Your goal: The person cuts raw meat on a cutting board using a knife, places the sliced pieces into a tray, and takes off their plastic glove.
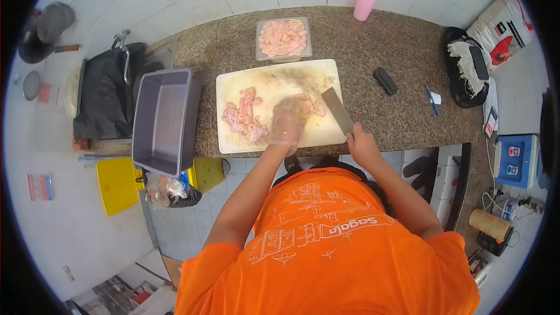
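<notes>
My right hand (pixel 363 143) is closed around the handle of a cleaver (pixel 337 109); its broad blade lies over the right side of the white cutting board (pixel 233 80). My left hand (pixel 286 121), in a clear plastic glove, is over the middle of the board, its fingers smeared by motion. Just beyond those fingers are pieces of pale pink raw meat (pixel 317 108), close to the blade; whether the hand grips any cannot be made out. A larger pile of raw meat (pixel 248 119) lies on the left part of the board.
Behind the board stands a container of cut meat (pixel 283 38). A deep grey bin (pixel 164 119) is to the left, above a yellow trash can (pixel 116 185). On the granite counter (pixel 408 46) are a pink cup (pixel 366 2), a black case (pixel 385 81) and a blue pen (pixel 432 101).
</notes>
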`<state>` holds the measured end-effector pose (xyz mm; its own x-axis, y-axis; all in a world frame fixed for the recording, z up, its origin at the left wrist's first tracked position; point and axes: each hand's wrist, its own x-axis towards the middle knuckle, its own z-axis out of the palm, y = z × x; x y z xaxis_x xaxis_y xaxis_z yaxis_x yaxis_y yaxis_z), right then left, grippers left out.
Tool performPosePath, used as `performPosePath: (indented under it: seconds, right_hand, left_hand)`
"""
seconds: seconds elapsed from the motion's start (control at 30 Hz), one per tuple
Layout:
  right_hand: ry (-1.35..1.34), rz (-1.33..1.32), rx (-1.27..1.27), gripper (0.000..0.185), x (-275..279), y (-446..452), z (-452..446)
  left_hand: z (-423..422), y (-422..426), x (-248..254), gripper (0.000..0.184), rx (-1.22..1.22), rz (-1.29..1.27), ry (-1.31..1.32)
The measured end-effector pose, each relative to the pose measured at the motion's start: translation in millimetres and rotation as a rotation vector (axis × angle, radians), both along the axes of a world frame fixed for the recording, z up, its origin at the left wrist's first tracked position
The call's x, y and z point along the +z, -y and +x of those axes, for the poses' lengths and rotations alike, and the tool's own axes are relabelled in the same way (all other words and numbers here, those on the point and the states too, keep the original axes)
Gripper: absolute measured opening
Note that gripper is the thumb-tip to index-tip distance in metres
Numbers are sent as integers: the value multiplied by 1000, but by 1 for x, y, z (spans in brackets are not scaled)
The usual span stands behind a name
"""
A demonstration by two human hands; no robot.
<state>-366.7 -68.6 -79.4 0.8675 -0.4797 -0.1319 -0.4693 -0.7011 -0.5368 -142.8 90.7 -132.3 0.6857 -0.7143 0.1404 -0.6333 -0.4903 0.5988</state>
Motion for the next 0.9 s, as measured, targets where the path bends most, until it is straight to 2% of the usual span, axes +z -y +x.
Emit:
performPosePath:
  seconds: [0.07,0.17,0.23,0.3,0.37,0.47,0.5,0.57,0.6,0.67,0.73,0.8,0.83,0.87,0.9]
  right_hand:
    - [33,-27,-9,26,-6,0,-8]
    - [49,121,-134,26,-52,-15,-3]
    - [4,238,-175,26,-65,-29,13]
    - [-74,306,-141,26,-64,-34,40]
    - [3,364,-109,28,-64,-32,46]
    - [140,396,-54,31,-61,-25,54]
    - [187,396,-26,32,-59,-21,60]
    - [203,457,-24,33,-9,-5,87]
    - [208,489,-21,34,12,3,104]
    - [389,305,75,32,10,29,151]
    - [30,445,-32,34,74,48,200]
    - [97,180,-14,30,62,65,232]
    - [134,48,-10,28,64,71,245]
    - [102,-21,31,24,65,80,249]
    - [98,-35,33,23,67,86,250]
  left_hand:
    - [9,13,12,54,114,128,95]
    - [29,25,-7,78,-145,131,112]
    - [31,34,2,78,-129,200,-272]
    - [27,38,9,74,-84,192,-434]
    - [14,29,2,65,-32,109,-371]
    - [2,22,-4,49,40,-172,-273]
    - [12,29,1,47,62,-196,-309]
    - [34,40,28,43,119,-243,-385]
    - [54,53,80,36,72,-184,-456]
    - [103,76,118,36,38,-171,-325]
    - [145,101,142,30,127,-122,-153]
    - [192,118,136,20,85,-127,-468]
    - [202,123,152,16,57,-128,-624]
    - [208,120,164,19,60,-16,-561]
    - [221,119,153,21,63,-69,-568]
